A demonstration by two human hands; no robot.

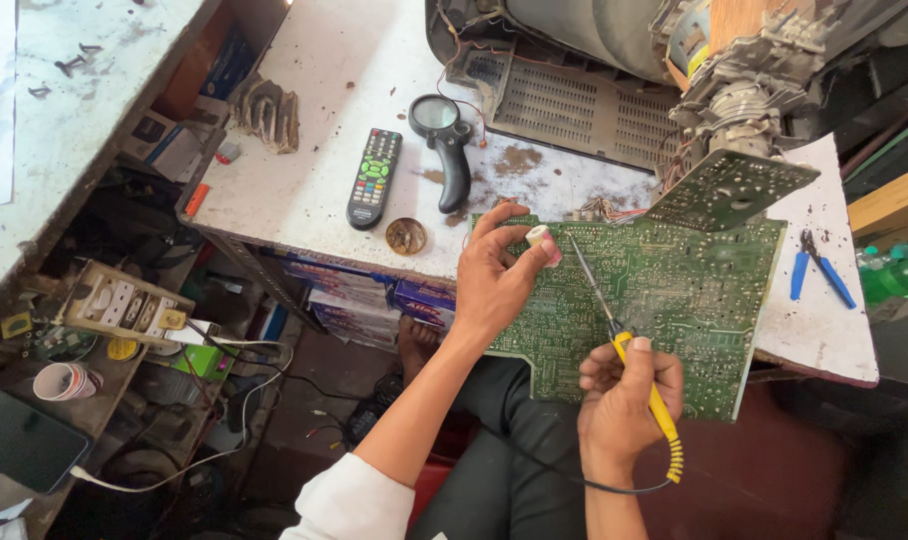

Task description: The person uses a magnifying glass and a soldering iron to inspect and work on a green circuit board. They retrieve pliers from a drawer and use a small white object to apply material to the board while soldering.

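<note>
right hand (622,395): nearest the camera, fingers closed round the yellow handle of the soldering iron (624,350), tip slanting up-left onto the board.
soldering iron: light, stiff, likely hot at the tip; best held by the handle.
left hand (492,278): wrist bent, thumb and fingers pinching a small pale spool (541,241) at the board's left edge.
circuit board (674,300): green, thin, rigid, probably fragile; lies overhanging the white table (324,170); best held by its edges.
beyond: remote control (374,178), magnifying glass (446,142), blue pliers (819,268).

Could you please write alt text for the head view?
The right hand holds a yellow-handled soldering iron over a large green circuit board, while the left hand pinches a small pale spool at the board's edge.
</note>
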